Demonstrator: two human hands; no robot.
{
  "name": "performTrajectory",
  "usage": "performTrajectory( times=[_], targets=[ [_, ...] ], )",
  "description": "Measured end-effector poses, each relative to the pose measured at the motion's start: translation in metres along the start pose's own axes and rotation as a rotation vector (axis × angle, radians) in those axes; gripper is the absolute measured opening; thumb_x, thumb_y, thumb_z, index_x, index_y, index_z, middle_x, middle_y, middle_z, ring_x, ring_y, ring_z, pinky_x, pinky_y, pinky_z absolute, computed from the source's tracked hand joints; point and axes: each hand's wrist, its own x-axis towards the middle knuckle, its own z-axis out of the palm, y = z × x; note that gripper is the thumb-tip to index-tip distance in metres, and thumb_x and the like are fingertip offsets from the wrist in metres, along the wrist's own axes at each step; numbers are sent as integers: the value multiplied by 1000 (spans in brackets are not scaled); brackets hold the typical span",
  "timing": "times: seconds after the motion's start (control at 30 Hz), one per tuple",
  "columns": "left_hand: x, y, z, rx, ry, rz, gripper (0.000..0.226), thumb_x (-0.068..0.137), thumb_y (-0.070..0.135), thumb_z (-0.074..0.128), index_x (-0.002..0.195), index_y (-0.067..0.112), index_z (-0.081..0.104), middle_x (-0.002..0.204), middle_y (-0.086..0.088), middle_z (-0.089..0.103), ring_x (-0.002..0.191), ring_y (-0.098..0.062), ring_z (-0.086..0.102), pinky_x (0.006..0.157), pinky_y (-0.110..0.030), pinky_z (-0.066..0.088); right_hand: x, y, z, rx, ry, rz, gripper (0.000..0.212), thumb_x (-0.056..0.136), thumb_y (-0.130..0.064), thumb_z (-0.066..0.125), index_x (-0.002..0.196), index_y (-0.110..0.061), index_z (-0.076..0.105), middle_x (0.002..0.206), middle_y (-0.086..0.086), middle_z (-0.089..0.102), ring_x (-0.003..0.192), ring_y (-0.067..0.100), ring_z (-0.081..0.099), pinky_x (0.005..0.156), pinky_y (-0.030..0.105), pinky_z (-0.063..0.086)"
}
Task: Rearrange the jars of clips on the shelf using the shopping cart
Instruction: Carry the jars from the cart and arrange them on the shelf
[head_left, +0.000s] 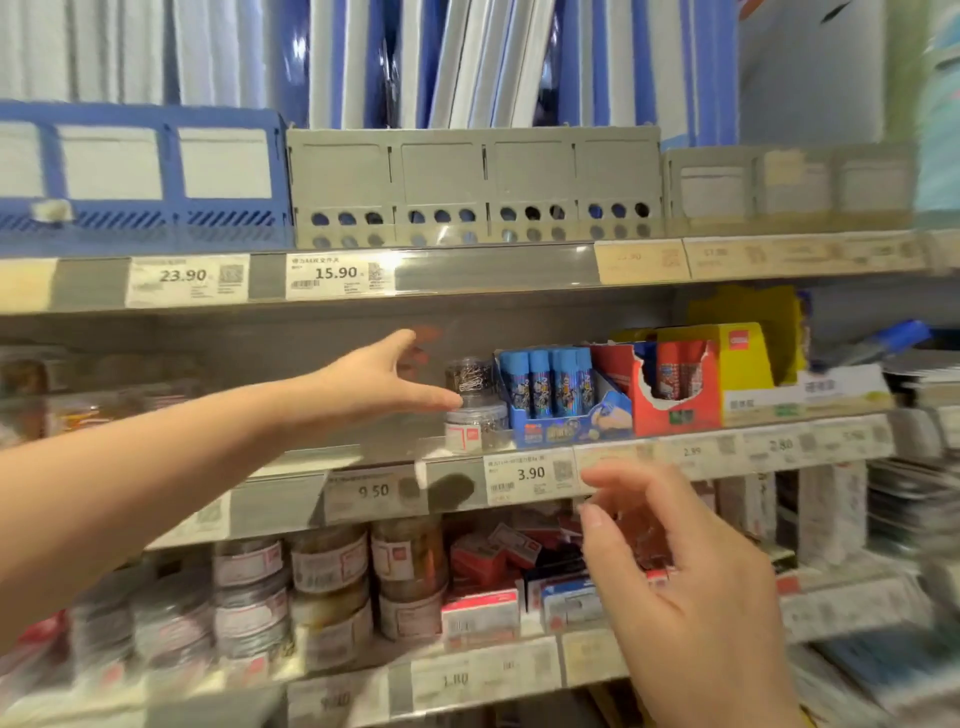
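Two small clear jars of clips (474, 402) are stacked one on the other on the middle shelf (322, 449). They sit tight against a blue box of glue sticks (563, 400) on their right, with bare shelf on their left. Bigger jars (327, 577) are piled on the shelf below (467, 680), a bit blurry. No cart in shot, so we can't say where it is.

We'd guess the step here is picking up that little stack. The top jar (469, 373) is only balanced on the bottom jar (475, 428), so we'd take them one at a time. Wrap around the top one from the open left side and lift it straight up. Dragging it sideways could tip the lower jar or shove the glue box. The free hand could steady the bottom jar while the top one comes off.

The left hand (384, 379) is reaching in from the left with its fingers (441, 399) spread wide. One tip is right at the seam between the two jars, touching or very nearly, too blurry to call. It has no grip on anything yet. The right hand (675, 561) hovers lower down in front of the shelf below. Its fingers (623, 483) are loosely bent and it holds nothing.
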Motion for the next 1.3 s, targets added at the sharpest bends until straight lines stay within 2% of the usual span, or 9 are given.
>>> performTrajectory(
  times=[0.13,0.27,0.33,0.47,0.63,0.8,0.9,1.03,1.3],
  targets=[
    [-50,26,11,-120,-33,107,66,72,37,75,127,44,39,132,8,45,126,-9,41,98,-24,32,-20,-32,-25,-51,-54,43,24,74,-50,39,93,-45,51,94,-24,57,84,-2,54,67,14,43],
    [-110,53,29,-244,-98,218,62,73,34,73,124,46,40,132,12,46,125,-5,42,99,-26,41,-52,-71,-49,-108,-49,87,24,74,-53,37,92,-45,50,94,-26,56,84,0,53,62,20,39],
    [-141,64,37,-319,-142,260,58,73,35,73,118,51,41,130,16,46,124,-2,42,92,-20,44,-70,-92,-62,-160,-53,110,21,76,-54,37,91,-45,49,97,-28,54,86,-1,53,62,18,39],
    [-205,84,55,-453,-202,294,58,64,50,78,113,54,47,126,20,51,120,2,46,103,-32,41,-109,-128,-92,-210,-45,218,7,79,-43,44,84,-45,49,87,-23,58,84,-4,53,64,12,41],
    [-279,121,93,-665,-242,280,48,63,45,69,108,48,54,116,25,56,111,9,50,93,-20,42,-159,-152,-150,-307,-53,389,9,88,-40,50,87,-47,46,77,-19,59,75,0,54,63,12,40],
    [-332,168,150,-801,-321,275,44,64,53,74,105,48,58,111,22,62,105,8,55,86,-16,45,-203,-153,-221,-416,40,496,6,88,-35,51,90,-41,51,75,-13,60,70,6,55,63,30,46],
    [-359,201,197,-869,-376,244,30,77,32,72,103,41,59,107,16,64,96,8,58,79,-8,44,-231,-147,-270,-493,132,573,11,86,-29,56,89,-38,52,71,-12,60,68,8,53,64,37,47],
    [-398,251,271,-856,-483,213,24,84,18,63,103,31,61,97,15,64,82,17,55,69,2,36,-274,-127,-343,-629,166,729,9,86,-26,58,92,-32,54,72,-12,59,69,9,54,68,37,47],
    [-437,288,425,-742,-679,76,18,88,23,61,104,30,61,90,16,64,83,4,56,74,-8,40,-372,-63,-448,-721,169,1114,20,91,-31,54,110,-25,56,81,-19,56,68,-5,51,65,23,43]
  ],
)
